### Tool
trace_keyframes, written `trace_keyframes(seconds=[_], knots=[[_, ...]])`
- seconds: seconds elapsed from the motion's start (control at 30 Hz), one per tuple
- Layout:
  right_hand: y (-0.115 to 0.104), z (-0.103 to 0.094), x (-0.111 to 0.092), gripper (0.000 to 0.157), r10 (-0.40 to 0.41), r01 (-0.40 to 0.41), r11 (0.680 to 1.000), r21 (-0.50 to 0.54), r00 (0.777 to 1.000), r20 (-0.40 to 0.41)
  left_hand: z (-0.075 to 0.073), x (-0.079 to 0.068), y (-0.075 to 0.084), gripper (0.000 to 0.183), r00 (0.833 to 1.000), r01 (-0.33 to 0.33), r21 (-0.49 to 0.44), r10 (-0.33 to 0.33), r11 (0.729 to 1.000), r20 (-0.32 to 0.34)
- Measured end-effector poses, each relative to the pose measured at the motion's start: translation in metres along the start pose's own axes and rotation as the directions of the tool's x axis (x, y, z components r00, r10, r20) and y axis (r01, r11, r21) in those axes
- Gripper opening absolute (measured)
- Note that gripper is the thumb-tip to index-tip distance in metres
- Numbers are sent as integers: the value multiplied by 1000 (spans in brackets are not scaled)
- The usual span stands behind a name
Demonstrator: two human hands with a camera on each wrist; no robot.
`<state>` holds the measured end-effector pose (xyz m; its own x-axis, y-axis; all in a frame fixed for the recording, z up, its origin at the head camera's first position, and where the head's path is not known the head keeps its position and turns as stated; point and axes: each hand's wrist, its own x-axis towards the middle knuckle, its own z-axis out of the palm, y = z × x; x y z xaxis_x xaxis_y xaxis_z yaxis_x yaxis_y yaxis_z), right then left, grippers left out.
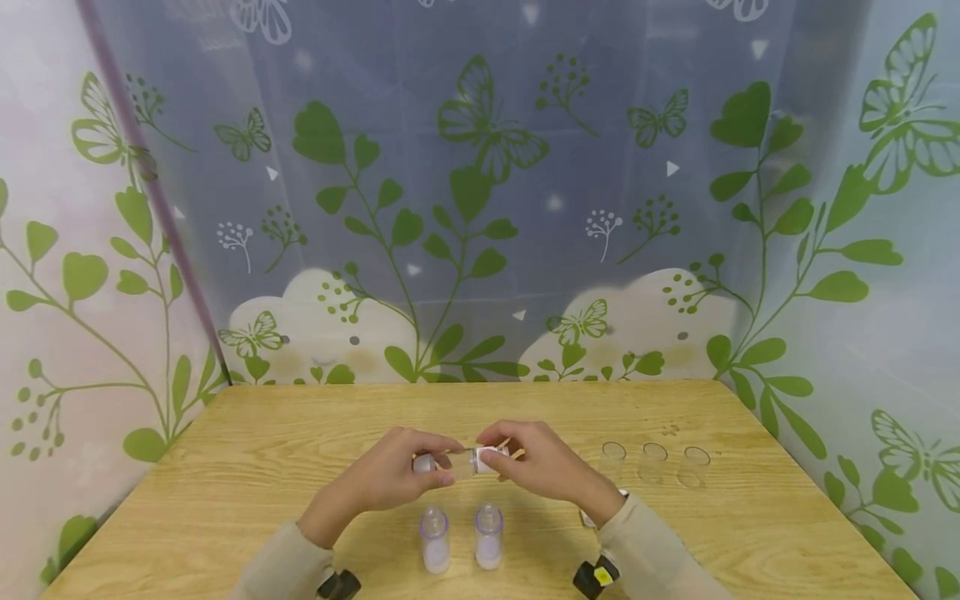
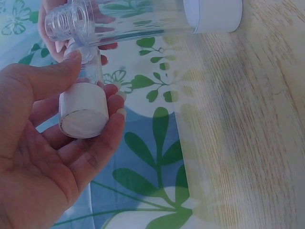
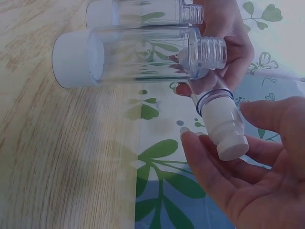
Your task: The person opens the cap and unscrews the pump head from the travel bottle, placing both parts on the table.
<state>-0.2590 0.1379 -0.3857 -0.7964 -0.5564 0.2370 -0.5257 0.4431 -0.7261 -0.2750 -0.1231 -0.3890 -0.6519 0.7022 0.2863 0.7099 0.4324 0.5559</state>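
A small clear bottle (image 1: pixel 462 463) lies sideways between both hands above the table. My left hand (image 1: pixel 397 467) grips its white base (image 2: pixel 83 112), thumb on the clear side and fingers curled beneath. At the other end, my right hand (image 1: pixel 538 460) pinches the white top (image 3: pixel 221 119), which has a narrower white tip. Just below the hands, two more clear bottles with white bases, a left one (image 1: pixel 435 542) and a right one (image 1: pixel 489 537), stand upright. Bare threaded necks show on both in the right wrist view.
Three clear cups or covers stand in a row at the right: a near one (image 1: pixel 613 458), a middle one (image 1: pixel 652 467) and a far one (image 1: pixel 693 471). A small white item (image 1: pixel 588 518) is partly hidden under my right wrist. Printed curtains (image 1: pixel 480 250) enclose the wooden table (image 1: pixel 300 425).
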Motion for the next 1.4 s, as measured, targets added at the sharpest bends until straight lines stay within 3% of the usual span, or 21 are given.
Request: trace_keyframes(seconds=[0.4, 0.7, 1.4], knots=[[0, 0, 0, 24, 20, -21, 1000, 13, 999, 49, 0, 0, -1, 32, 1000, -5, -1, 5, 1000, 1], [0, 0, 0, 18, 24, -24, 1000, 7, 999, 22, 0, -1, -1, 31, 1000, 2, 5, -2, 1000, 3], [-3, 1, 0, 23, -18, 16, 998, -60, 999, -37, 0, -1, -1, 31, 1000, 2, -7, -2, 1000, 9]])
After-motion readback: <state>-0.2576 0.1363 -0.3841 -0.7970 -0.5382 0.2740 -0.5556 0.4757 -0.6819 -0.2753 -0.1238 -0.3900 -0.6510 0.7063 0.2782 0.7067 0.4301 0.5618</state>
